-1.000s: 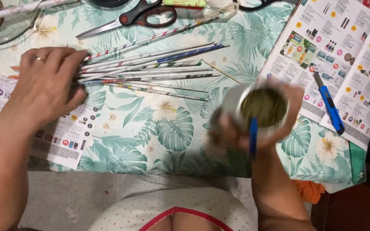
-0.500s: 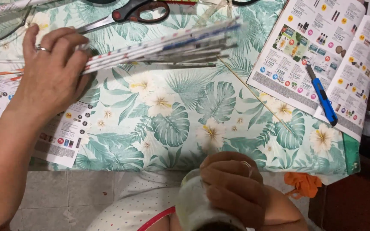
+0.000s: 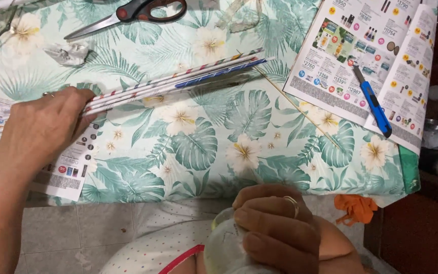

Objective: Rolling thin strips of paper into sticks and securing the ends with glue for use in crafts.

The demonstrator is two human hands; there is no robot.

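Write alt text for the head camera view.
A person's left hand holds a bundle of rolled paper tubes on a leaf-print tablecloth, while the right hand grips a pale jar in the lap. Scissors, catalogue and blue utility knife lie nearby.

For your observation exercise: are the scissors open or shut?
Shut: the scissors lie flat on the tablecloth, blades together.
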